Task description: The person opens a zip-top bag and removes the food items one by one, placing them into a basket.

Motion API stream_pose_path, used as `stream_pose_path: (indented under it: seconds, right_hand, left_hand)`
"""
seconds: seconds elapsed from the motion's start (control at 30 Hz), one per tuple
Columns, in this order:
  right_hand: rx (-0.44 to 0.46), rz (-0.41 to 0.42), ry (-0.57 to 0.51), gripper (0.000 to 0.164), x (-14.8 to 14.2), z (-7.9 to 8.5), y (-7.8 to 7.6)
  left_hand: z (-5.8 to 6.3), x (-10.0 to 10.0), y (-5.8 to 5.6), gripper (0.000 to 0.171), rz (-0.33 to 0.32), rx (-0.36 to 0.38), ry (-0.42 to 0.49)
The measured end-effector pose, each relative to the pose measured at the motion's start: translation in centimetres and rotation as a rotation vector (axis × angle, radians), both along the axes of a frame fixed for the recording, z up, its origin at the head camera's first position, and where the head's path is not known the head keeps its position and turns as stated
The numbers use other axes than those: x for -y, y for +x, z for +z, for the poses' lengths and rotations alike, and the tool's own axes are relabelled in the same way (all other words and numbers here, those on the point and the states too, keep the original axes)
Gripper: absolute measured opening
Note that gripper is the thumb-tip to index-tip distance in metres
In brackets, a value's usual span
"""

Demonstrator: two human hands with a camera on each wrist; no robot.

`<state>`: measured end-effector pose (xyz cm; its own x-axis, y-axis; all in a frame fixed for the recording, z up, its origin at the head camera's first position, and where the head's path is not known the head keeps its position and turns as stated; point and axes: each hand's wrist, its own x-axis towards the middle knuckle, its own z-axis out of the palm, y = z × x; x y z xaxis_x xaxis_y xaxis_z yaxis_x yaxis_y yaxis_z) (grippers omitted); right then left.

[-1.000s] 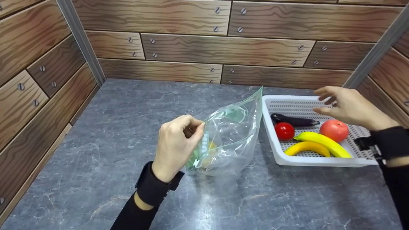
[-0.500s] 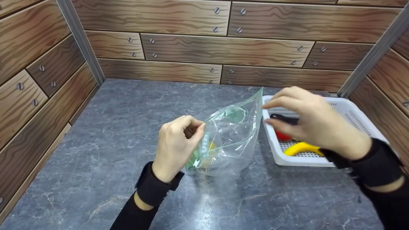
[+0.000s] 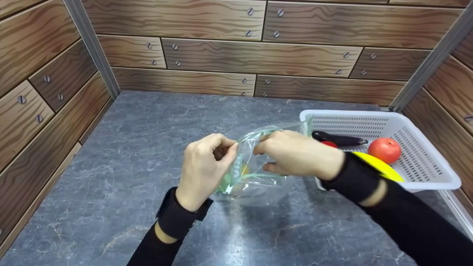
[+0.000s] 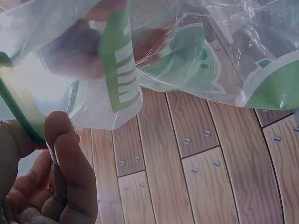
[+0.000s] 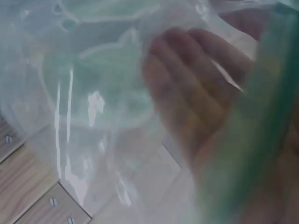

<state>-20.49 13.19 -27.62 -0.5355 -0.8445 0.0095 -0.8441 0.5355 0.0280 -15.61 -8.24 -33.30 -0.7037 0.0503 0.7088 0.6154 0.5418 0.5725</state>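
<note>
A clear zip bag (image 3: pixel 255 192) with green print stands on the table, a yellowish round thing (image 3: pixel 244 169) dimly visible inside it. Thumb and fingertips of my left hand (image 3: pixel 205 166) pinch the edge of its mouth at the left. My right hand (image 3: pixel 301 155) reaches into the mouth from the right, fingers loosely bent. Through the film in the right wrist view, the fingers (image 5: pixel 187 79) lie side by side behind the plastic, holding nothing that shows. The green zip strip (image 5: pixel 261 116) crosses in front of that hand.
A white perforated basket (image 3: pixel 432 184) stands at the right. In it lie an eggplant (image 3: pixel 345 139), a small red tomato (image 3: pixel 329 143), a larger pinkish-red tomato (image 3: pixel 384 150) and a yellow banana (image 3: pixel 382 166), partly behind my right arm. Wood-patterned walls (image 3: pixel 207 55) enclose the table.
My right hand has swept left from over the basket to inside the bag's mouth. The bag's upper right corner has dropped and shifted right. My left hand keeps its pinch in place.
</note>
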Motion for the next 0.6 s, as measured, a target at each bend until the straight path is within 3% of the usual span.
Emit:
stream_pose_path:
  seconds: [0.2,0.43,0.6]
  right_hand:
    - [0.128,-0.12,0.116,0.019,1.7,-2.9,-1.6]
    - [0.153,-0.129,0.172,0.02,3.4,-5.6,-3.4]
    - [0.283,-0.129,0.116,0.011,4.1,-7.4,-3.8]
  left_hand:
    - [0.1,0.0,0.0,0.006,-0.004,-0.004,-0.003]
    - [0.1,0.1,0.0,0.006,0.003,-0.012,-0.016]
    - [0.0,0.1,0.0,0.006,-0.002,-0.014,-0.027]
